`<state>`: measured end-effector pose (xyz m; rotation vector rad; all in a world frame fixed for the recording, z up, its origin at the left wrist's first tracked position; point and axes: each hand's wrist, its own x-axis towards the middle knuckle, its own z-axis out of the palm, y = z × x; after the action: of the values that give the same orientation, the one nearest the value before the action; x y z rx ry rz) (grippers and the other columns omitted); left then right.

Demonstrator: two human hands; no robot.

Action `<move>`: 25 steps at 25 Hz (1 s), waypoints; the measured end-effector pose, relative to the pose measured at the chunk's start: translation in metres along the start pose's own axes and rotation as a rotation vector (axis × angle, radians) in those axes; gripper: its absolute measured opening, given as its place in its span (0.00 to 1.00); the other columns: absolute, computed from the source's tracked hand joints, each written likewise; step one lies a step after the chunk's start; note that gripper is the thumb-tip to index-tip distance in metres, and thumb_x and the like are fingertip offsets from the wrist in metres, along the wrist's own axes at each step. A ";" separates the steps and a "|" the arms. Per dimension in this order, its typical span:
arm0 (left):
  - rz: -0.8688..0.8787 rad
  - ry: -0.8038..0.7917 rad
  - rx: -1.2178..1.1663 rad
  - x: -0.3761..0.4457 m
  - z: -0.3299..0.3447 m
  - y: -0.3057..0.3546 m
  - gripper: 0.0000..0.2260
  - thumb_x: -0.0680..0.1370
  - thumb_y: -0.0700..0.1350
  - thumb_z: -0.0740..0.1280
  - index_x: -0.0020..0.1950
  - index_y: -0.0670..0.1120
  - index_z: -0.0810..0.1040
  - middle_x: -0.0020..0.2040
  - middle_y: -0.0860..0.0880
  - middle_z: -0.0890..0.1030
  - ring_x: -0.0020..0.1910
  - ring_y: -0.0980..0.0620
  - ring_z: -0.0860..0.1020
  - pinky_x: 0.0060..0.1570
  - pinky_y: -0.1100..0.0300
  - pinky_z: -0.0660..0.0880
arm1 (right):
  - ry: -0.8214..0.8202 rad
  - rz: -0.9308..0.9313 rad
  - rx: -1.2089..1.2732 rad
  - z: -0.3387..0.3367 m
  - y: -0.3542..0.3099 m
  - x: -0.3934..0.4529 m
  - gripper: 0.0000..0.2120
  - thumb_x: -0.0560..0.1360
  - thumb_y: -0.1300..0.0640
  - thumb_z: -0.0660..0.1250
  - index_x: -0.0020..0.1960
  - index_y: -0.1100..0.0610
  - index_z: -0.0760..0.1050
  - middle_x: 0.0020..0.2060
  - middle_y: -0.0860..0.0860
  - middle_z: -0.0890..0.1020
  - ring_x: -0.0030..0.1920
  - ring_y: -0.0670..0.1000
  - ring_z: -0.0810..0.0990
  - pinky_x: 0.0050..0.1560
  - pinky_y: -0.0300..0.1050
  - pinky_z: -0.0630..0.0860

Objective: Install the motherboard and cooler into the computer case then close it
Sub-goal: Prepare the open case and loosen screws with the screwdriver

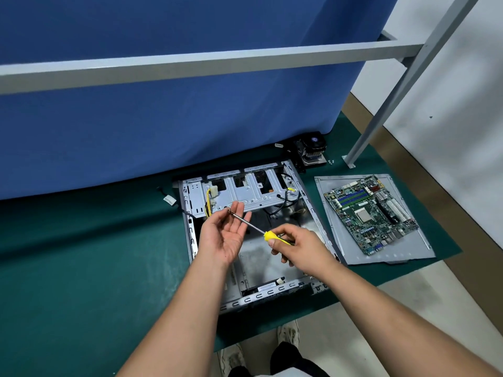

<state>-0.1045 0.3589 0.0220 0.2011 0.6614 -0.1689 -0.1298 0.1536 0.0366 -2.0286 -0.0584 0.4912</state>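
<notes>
The open computer case (190, 229) lies on its side on the green mat, its bay cage and yellow cables showing. My right hand (298, 246) grips the yellow handle of a screwdriver (254, 227) above the case. Its metal shaft points up-left, and the tip sits at the fingers of my left hand (226, 235), which is held palm up with fingers spread. To the right, the green motherboard (371, 213) rests on the grey side panel (326, 191). The cooler (311, 151) with its black fan stands behind the case.
A green mat (81, 254) covers the floor under the case. A blue curtain (163, 118) hangs just behind it, crossed by a grey metal bar (190, 66), with a slanted frame leg (381, 118) at right. Small screws (330, 161) lie near the cooler. My shoes (288, 333) show below.
</notes>
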 end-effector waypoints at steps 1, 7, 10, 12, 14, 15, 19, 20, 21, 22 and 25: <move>0.000 -0.002 0.003 -0.001 -0.001 0.000 0.13 0.80 0.34 0.63 0.64 0.35 0.76 0.54 0.37 0.85 0.53 0.40 0.86 0.48 0.38 0.83 | 0.002 0.002 -0.005 0.001 0.000 0.000 0.05 0.79 0.48 0.71 0.54 0.46 0.80 0.41 0.48 0.87 0.33 0.47 0.80 0.33 0.43 0.75; -0.012 0.005 0.069 -0.004 -0.007 0.006 0.13 0.79 0.34 0.63 0.63 0.35 0.76 0.55 0.37 0.85 0.53 0.40 0.86 0.50 0.39 0.83 | 0.022 0.014 -0.015 0.012 0.000 -0.006 0.04 0.79 0.48 0.70 0.54 0.46 0.79 0.40 0.48 0.86 0.32 0.47 0.79 0.34 0.46 0.76; -0.003 0.018 0.166 -0.007 -0.010 0.009 0.12 0.80 0.34 0.63 0.63 0.37 0.75 0.52 0.37 0.86 0.52 0.40 0.86 0.50 0.41 0.83 | 0.073 0.026 -0.066 0.016 0.000 -0.010 0.05 0.79 0.47 0.71 0.53 0.46 0.79 0.39 0.45 0.86 0.33 0.47 0.81 0.38 0.50 0.79; 0.006 0.025 0.221 -0.008 -0.012 0.009 0.10 0.81 0.35 0.63 0.62 0.37 0.75 0.50 0.37 0.86 0.51 0.40 0.86 0.48 0.43 0.84 | 0.127 0.021 -0.147 0.019 -0.003 -0.013 0.07 0.78 0.45 0.71 0.54 0.46 0.78 0.39 0.46 0.85 0.36 0.48 0.82 0.41 0.49 0.80; 0.007 0.041 0.254 -0.011 -0.014 0.007 0.07 0.81 0.35 0.62 0.57 0.36 0.76 0.49 0.37 0.86 0.50 0.40 0.87 0.47 0.43 0.84 | 0.202 -0.016 -0.329 0.024 -0.004 -0.018 0.09 0.78 0.44 0.70 0.55 0.45 0.77 0.41 0.46 0.84 0.39 0.48 0.81 0.40 0.46 0.76; 0.008 0.049 0.265 -0.013 -0.016 0.005 0.05 0.82 0.36 0.62 0.55 0.37 0.76 0.50 0.37 0.86 0.50 0.40 0.87 0.47 0.43 0.84 | 0.231 -0.029 -0.407 0.027 -0.004 -0.021 0.10 0.77 0.43 0.70 0.55 0.45 0.76 0.42 0.47 0.83 0.40 0.49 0.80 0.39 0.46 0.75; -0.002 0.055 0.302 -0.024 -0.025 -0.002 0.05 0.82 0.36 0.62 0.52 0.37 0.77 0.52 0.38 0.86 0.50 0.42 0.87 0.50 0.40 0.83 | 0.224 0.101 -0.196 0.043 -0.001 -0.037 0.09 0.77 0.45 0.71 0.50 0.49 0.75 0.40 0.48 0.85 0.38 0.50 0.83 0.40 0.46 0.78; -0.005 0.055 0.322 -0.027 -0.027 -0.004 0.04 0.82 0.37 0.63 0.52 0.37 0.77 0.51 0.38 0.86 0.50 0.42 0.87 0.50 0.40 0.83 | 0.203 0.156 -0.058 0.046 0.000 -0.043 0.09 0.77 0.46 0.72 0.49 0.51 0.76 0.39 0.49 0.86 0.35 0.50 0.84 0.39 0.47 0.79; -0.006 0.057 0.343 -0.032 -0.030 -0.007 0.04 0.82 0.37 0.64 0.52 0.38 0.77 0.51 0.38 0.86 0.50 0.42 0.87 0.50 0.41 0.83 | 0.181 0.206 0.062 0.049 0.001 -0.050 0.09 0.78 0.48 0.72 0.49 0.52 0.77 0.37 0.51 0.86 0.32 0.49 0.83 0.37 0.47 0.79; -0.006 0.061 0.363 -0.039 -0.034 -0.011 0.03 0.82 0.37 0.64 0.52 0.38 0.77 0.52 0.39 0.86 0.50 0.43 0.87 0.50 0.41 0.83 | 0.157 0.242 0.150 0.052 0.003 -0.060 0.09 0.78 0.50 0.72 0.49 0.54 0.77 0.37 0.51 0.87 0.31 0.49 0.82 0.36 0.46 0.78; -0.019 0.068 0.407 -0.063 -0.052 -0.029 0.05 0.81 0.39 0.66 0.53 0.38 0.78 0.51 0.40 0.87 0.50 0.45 0.87 0.48 0.44 0.84 | 0.102 0.277 0.282 0.061 0.013 -0.099 0.11 0.80 0.52 0.69 0.52 0.61 0.78 0.40 0.55 0.87 0.32 0.48 0.80 0.35 0.43 0.75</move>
<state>-0.1905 0.3491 0.0179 0.5936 0.6917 -0.3159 -0.2447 0.1734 0.0318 -1.7876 0.3398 0.5353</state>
